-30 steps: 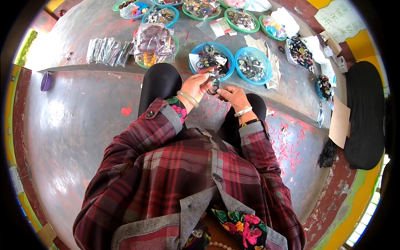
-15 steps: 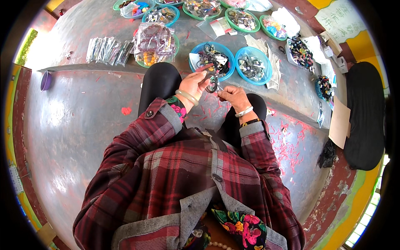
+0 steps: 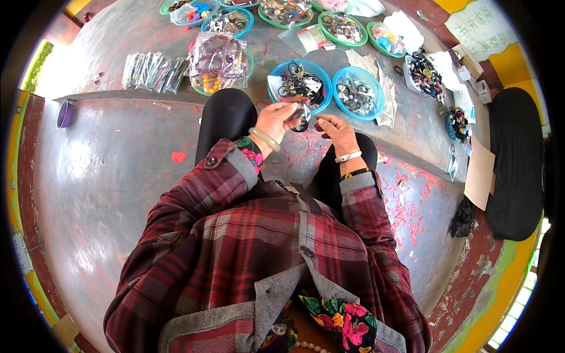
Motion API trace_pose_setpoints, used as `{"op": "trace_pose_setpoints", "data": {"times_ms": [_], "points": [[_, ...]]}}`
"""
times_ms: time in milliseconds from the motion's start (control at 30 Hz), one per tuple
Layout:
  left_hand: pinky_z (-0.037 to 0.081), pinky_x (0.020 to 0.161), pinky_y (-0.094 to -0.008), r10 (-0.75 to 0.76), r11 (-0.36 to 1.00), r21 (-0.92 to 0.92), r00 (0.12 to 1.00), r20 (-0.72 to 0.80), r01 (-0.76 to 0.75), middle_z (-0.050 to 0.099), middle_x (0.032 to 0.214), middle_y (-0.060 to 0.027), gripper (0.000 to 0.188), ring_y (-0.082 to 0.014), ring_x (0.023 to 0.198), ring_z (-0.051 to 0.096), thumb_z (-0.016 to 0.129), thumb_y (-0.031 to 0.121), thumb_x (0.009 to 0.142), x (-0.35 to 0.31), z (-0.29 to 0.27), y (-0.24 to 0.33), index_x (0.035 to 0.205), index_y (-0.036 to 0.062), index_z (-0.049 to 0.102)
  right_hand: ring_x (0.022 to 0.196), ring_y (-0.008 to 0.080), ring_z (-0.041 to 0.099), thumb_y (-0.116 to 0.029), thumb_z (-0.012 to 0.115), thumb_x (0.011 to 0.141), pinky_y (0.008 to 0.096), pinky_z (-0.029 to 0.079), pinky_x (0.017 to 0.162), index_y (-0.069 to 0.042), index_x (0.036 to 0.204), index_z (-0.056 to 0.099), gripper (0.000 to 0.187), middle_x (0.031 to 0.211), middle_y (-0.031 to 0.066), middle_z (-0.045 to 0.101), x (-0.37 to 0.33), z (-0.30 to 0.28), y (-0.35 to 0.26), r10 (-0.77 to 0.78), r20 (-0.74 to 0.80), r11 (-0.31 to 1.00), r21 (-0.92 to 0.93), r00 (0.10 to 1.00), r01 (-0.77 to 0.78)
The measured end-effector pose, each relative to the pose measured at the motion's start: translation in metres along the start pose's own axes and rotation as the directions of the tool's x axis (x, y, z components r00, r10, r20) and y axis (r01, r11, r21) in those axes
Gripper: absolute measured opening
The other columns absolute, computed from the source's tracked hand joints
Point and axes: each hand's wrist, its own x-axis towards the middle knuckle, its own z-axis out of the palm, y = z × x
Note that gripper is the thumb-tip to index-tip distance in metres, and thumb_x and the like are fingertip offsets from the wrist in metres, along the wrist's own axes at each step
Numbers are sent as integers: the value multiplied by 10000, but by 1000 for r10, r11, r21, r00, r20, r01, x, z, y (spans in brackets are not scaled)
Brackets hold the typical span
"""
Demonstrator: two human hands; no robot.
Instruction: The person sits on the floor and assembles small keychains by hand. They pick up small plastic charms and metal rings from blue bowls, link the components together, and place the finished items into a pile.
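Observation:
My left hand (image 3: 275, 122) is closed over the near rim of a blue basin (image 3: 322, 72), its fingers pinching a black hair tie (image 3: 303, 125) with a small pale, shiny piece on it. A thin reddish strip (image 3: 293, 99) juts out by those fingertips. Just to the right, apart from the hair tie, my right hand (image 3: 338, 134) has its thumb and forefinger drawn together; anything between them is too small to make out. A tangle of black loops (image 3: 301, 83) with shiny bits fills the basin beyond my hands.
Another blue basin (image 3: 382, 100) with clear-bagged pieces stands at the right. Left of my hands lie bagged beads (image 3: 218, 56) over a green basin and a row of slim packets (image 3: 152, 72). More basins line the back. Red scraps (image 3: 406, 206) litter the floor below the step.
My right hand has moved up and right, away from the hair tie it was touching. The left hand's fingers have closed further over the hair tie, which has shifted slightly.

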Motion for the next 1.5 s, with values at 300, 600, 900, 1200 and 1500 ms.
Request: {"op": "trace_pose_setpoints", "data": {"times_ms": [300, 600, 900, 1200, 1500], "points": [[530, 673, -244, -84, 990, 118, 994, 69, 75, 603, 887, -61, 170, -126, 789, 591, 557, 132, 856, -2, 2, -14, 949, -9, 578, 665, 58, 506, -53, 660, 760, 197, 403, 604, 1, 845, 638, 104, 745, -3, 600, 3, 0, 7, -106, 29, 991, 81, 994, 103], [528, 699, -239, -47, 992, -117, 998, 42, 52, 592, 917, -65, 179, -136, 807, 589, 548, 125, 862, 2, -3, -13, 962, -23, 564, 644, 45, 484, -72, 639, 782, 196, 390, 582, -9, 803, 623, 69, 704, -17, 574, 6, 2, 14, -174, -62, 980, 83, 983, 179], [523, 775, -295, -55, 988, 152, 990, 128, 36, 591, 961, -118, 174, -176, 868, 603, 519, 92, 872, -3, 7, -20, 962, -54, 547, 608, 57, 488, -46, 663, 752, 195, 387, 550, -4, 795, 631, 68, 688, -11, 577, 8, 6, 15, -191, -26, 976, 102, 981, 193], [518, 780, -285, -64, 993, 108, 989, 132, 50, 601, 962, -128, 190, -194, 865, 609, 520, 74, 867, 2, 1, -24, 988, -71, 541, 607, 80, 503, -98, 666, 763, 211, 398, 570, -3, 769, 644, 98, 684, 10, 594, 1, 6, 3, -61, -60, 979, 190, 996, 72], [514, 774, -246, -82, 996, -35, 988, 128, 87, 603, 953, -138, 150, -173, 840, 605, 546, 47, 847, 5, -8, -22, 940, -68, 567, 689, 107, 570, -200, 628, 804, 258, 431, 651, -5, 790, 657, 198, 765, 64, 655, -1, 6, 2, -66, -63, 984, 163, 996, 75]]}}
